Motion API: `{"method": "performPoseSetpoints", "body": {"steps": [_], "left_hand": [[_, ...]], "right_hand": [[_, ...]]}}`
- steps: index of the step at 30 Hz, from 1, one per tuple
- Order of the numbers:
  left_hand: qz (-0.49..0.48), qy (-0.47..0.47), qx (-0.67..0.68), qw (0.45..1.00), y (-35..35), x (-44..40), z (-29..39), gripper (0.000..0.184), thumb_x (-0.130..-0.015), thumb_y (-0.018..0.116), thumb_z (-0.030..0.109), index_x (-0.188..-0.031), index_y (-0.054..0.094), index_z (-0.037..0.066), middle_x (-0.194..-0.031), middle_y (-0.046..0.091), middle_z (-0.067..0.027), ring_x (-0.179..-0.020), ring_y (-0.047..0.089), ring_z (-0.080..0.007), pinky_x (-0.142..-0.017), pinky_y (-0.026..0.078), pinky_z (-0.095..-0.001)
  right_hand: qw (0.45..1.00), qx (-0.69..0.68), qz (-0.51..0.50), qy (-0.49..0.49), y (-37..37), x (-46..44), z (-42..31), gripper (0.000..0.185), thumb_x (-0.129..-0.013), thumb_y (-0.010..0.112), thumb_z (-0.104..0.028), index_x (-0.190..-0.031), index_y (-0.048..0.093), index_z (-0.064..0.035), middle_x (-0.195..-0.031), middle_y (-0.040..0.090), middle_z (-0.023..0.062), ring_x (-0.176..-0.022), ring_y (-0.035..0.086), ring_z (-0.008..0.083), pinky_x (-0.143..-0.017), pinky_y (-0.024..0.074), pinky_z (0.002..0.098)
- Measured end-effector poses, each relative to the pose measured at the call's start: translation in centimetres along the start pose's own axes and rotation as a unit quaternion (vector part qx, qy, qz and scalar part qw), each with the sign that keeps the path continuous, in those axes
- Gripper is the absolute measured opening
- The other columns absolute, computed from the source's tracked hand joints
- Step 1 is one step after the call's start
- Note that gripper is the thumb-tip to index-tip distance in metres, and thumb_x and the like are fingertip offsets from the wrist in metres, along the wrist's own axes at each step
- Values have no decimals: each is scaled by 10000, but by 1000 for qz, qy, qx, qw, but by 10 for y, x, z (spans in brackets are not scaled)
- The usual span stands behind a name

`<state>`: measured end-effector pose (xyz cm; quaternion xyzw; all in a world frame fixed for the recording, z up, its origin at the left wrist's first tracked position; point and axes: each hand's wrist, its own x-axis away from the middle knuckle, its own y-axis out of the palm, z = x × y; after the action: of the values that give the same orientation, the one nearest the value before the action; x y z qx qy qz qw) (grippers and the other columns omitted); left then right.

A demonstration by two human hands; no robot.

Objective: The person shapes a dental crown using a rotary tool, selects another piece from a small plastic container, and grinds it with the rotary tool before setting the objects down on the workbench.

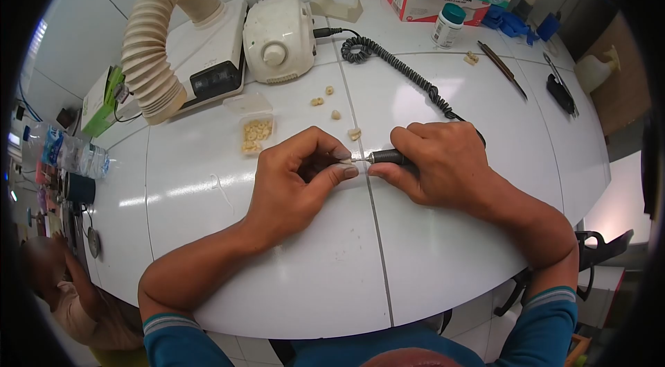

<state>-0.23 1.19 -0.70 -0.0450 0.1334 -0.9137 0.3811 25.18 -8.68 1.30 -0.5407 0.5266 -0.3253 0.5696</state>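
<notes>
Your white tiled tabletop (298,277) is brightly and fairly evenly lit; soft glare pools on its upper right and a streaky reflection crosses its left side; faint shadows lie beneath your bare hands; strong light glows at the right edge, beyond the table; the wide lens bends straight lines and leaves dark, rounded corners; fine detail between your fingertips is too small to read clearly.

1. The handpiece (389,157) in the right fingers (390,172) is black.
2. Beneath all fingers, the tabletop (312,277) is white with dark lines.
3. Beyond the left fingers (337,173), the boxed pieces (257,130) are pale yellow.
4. Behind them, the sleeves (179,339) are teal, grey-banded.
</notes>
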Motion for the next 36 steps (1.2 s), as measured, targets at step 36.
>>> {"method": "performPoseSetpoints", "body": {"steps": [36], "left_hand": [[0,-23,26,999,0,1,3,178,-1087,738,16,-1257,742,-37,-1137,805,-100,-1062,764,-144,-980,611,-308]], "right_hand": [[1000,2,-13,26,-1,0,-2,585,-1074,684,-630,-888,730,-78,-708,721,105,-573,710,288,-509,517,423]]}}
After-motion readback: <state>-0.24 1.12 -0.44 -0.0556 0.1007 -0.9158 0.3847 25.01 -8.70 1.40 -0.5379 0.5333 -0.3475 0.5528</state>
